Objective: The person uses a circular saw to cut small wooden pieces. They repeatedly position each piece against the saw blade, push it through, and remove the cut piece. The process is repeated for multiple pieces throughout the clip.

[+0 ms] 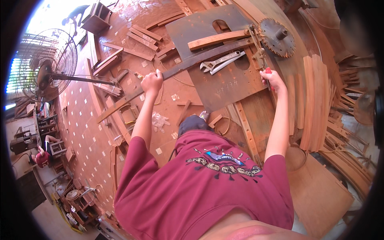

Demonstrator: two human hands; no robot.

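My left hand (152,83) is closed round a long dark bar (200,59) that slants from the lower left up to a metal fitting (256,40) on the steel plate. In my right hand (275,80) is a red-handled screwdriver (268,71), its thin shaft pointing up toward that fitting; whether the tip touches is too small to tell. A toothed circular saw blade (276,44) stands just beyond, on a shaft. On the grey steel plate (224,90) lie an adjustable wrench (222,62) and a pale rod, below the bar. A curved wooden piece (216,40) rests above it.
Curved wooden boards (314,104) are stacked at the right, with more timber behind. Wood strips (144,38) lie about the tiled floor. A large standing fan (46,74) is at the left. Another person (42,158) sits far left. A clear plastic glove (159,121) lies on the floor.
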